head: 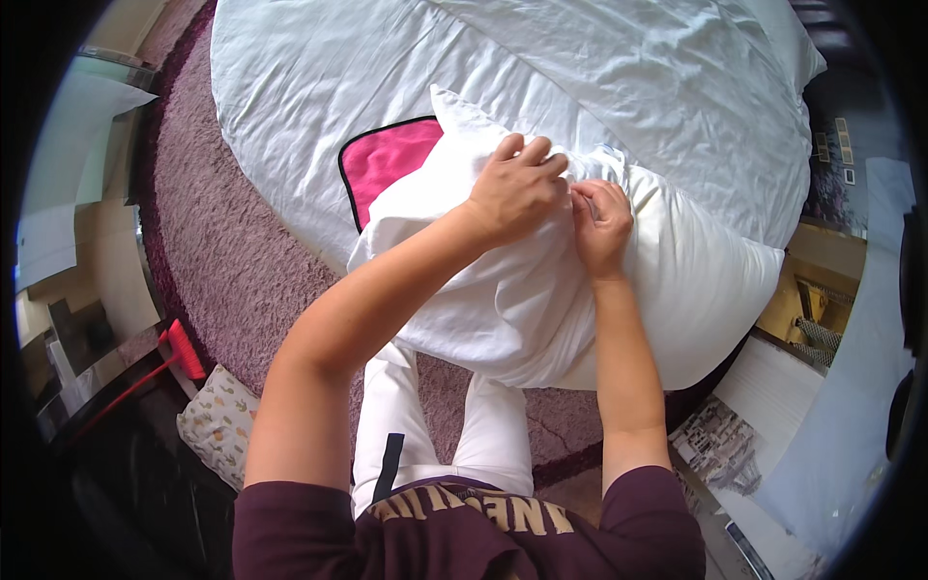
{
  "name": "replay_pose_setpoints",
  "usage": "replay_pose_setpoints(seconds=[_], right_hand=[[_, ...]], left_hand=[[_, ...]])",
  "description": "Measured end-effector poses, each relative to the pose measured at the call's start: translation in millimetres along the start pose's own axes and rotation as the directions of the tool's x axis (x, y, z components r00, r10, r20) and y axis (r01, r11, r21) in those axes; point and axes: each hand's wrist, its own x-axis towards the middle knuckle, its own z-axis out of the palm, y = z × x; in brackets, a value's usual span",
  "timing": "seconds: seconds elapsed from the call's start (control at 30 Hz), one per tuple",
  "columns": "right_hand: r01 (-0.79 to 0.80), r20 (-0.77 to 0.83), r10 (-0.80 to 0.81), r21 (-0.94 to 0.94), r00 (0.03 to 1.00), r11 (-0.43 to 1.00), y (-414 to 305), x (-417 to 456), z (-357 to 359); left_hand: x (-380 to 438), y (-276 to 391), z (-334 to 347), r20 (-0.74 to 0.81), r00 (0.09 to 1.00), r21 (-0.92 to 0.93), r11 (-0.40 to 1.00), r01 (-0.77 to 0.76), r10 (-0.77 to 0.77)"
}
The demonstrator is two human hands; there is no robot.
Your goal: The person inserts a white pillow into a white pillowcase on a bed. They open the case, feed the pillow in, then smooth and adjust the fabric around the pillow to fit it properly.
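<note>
A white pillow (699, 275) lies across the near edge of the bed, its right end bare. Over its left part sits a loose white pillowcase (500, 290), bunched around the pillow's middle. My left hand (518, 188) grips the gathered cloth from above with bent fingers. Close beside it, my right hand (605, 221) pinches the case's edge between thumb and fingers. An empty corner of the case points up and away at the left. Partly hidden under the case is a pink cloth with black edging (388, 159).
White bedding (326, 80) covers the bed ahead, with another pillow (786, 43) at the far right. A purple rug (210, 181) surrounds it. On the left are a red broom (186, 350) and a patterned cushion (217, 424). Furniture (768, 391) stands at the right.
</note>
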Motion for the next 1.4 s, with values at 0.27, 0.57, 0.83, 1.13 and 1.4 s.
replay_pose_setpoints(seconds=[0.27, 0.57, 0.83, 1.13, 1.4], right_hand=[[-0.228, 0.047, 0.225, 0.317, 0.973, 0.920, -23.6, 11.8, 33.1], [-0.010, -0.066, 0.016, 0.091, 0.998, 0.996, -24.6, 8.5, 38.4], [0.140, -0.102, -0.140, -0.011, 0.985, 0.990, -23.8, 5.7, 40.5], [0.124, -0.129, -0.120, 0.018, 0.984, 0.992, -25.9, 5.3, 41.5], [0.037, -0.170, -0.026, 0.060, 0.985, 0.998, -5.0, -0.7, 41.7]], left_hand=[[-17.3, -15.0, 6.9, -0.266, 0.950, -0.125, 0.983, 0.136, -0.166], [-50.7, -28.1, -10.7, -0.264, 0.893, -0.132, 0.931, 0.340, -0.364], [-36.2, -10.9, -8.8, -0.237, 0.895, -0.261, 0.912, 0.317, -0.379], [-33.1, -19.3, -14.1, -0.248, 0.850, -0.192, 0.884, 0.426, -0.464], [-10.9, 15.7, 0.8, -0.261, 0.882, -0.292, 0.903, 0.315, -0.392]])
